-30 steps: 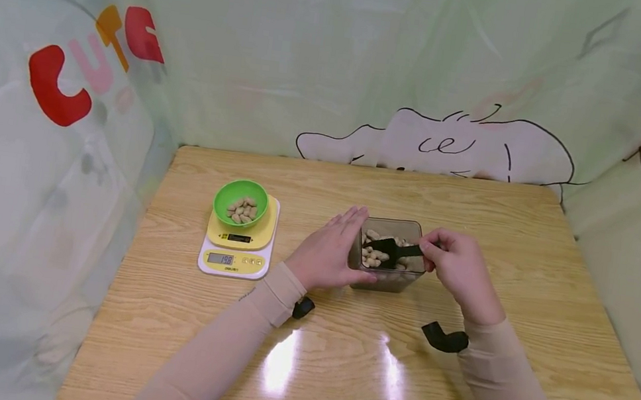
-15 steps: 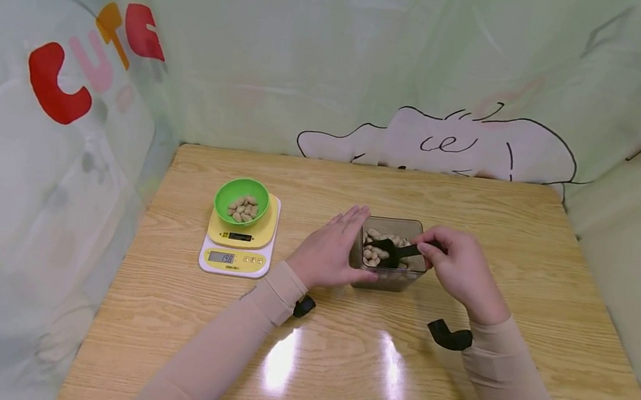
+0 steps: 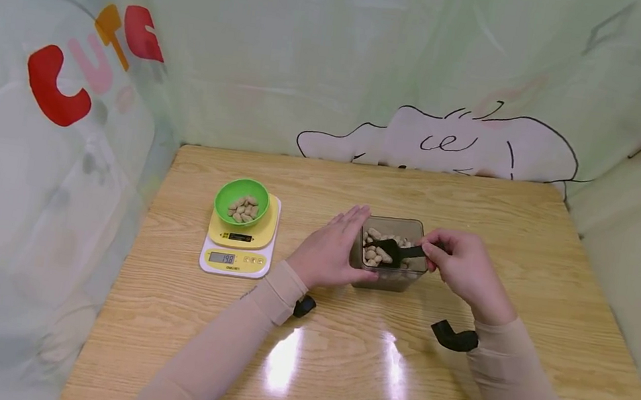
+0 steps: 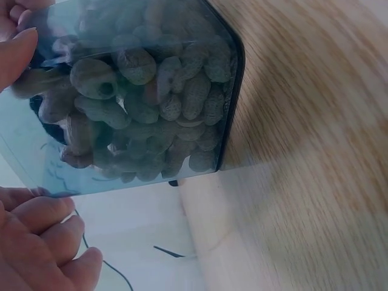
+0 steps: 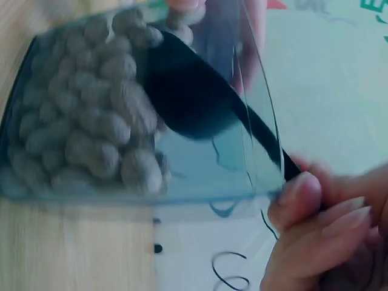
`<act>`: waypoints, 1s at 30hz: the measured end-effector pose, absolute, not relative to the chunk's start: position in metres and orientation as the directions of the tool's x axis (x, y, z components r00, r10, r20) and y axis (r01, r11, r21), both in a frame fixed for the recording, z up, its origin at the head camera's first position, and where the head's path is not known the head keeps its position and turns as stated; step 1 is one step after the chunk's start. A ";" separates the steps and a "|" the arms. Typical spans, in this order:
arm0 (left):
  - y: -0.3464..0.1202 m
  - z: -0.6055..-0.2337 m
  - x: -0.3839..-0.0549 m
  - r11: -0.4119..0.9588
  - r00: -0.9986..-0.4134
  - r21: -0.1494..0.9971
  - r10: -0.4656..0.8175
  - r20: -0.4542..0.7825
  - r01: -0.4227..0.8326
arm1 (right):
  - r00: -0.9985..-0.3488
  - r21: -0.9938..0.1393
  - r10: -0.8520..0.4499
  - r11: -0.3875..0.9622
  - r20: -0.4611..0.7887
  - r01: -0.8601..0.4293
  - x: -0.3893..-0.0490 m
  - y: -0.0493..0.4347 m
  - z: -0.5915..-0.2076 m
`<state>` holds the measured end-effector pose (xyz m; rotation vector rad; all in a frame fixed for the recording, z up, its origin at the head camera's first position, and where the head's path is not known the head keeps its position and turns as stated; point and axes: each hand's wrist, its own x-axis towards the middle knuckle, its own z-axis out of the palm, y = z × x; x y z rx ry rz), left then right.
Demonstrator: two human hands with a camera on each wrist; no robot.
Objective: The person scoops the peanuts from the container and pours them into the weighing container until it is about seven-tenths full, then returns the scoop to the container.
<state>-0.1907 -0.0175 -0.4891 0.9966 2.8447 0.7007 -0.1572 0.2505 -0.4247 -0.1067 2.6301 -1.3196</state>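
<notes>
A see-through brown plastic container [image 3: 384, 280] of unshelled peanuts [image 5: 97, 121] stands on the wooden table. My left hand [image 3: 331, 249] holds it at the left, with fingers along the side and thumb at the front wall. In the left wrist view, the thumb [image 4: 17, 56] lies against one wall and the fingers are at the opposite side. My right hand [image 3: 463, 267] pinches the handle of a black scoop [image 5: 194, 97] at the container's right rim. Its bowl is inside, tilted against the peanuts; the right wrist view shows it through the wall.
A yellow-and-white kitchen scale [image 3: 236, 263] stands to the left. The green bowl [image 3: 224, 198] on it holds several peanuts [image 3: 244, 209]. Printed curtains [image 3: 254, 52] hang behind and beside the table [image 3: 336, 369]. Black wrist mounts [image 3: 454, 337] protrude near both forearms.
My right hand has shifted slightly right, and the scoop has moved a little within the peanuts. The left hand, container, scale and bowl hold their places.
</notes>
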 end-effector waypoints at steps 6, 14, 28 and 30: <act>-0.017 -0.488 -0.191 0.693 -0.795 0.432 0.597 0.105 0.577 | -0.969 -0.783 -0.166 0.620 -0.185 0.043 -0.159 0.250 -0.420; -0.017 -0.488 -0.191 0.687 -0.790 0.436 0.605 0.101 0.582 | -0.940 -0.876 -0.125 0.417 -0.319 0.242 -0.166 0.255 -0.427; -0.018 -0.489 -0.192 0.691 -0.789 0.422 0.605 0.106 0.587 | -0.942 -0.839 -0.216 0.534 -0.256 0.105 -0.170 0.262 -0.430; -0.018 -0.488 -0.191 0.691 -0.788 0.419 0.607 0.105 0.589 | -0.935 -0.869 -0.200 0.464 -0.292 0.172 -0.171 0.259 -0.430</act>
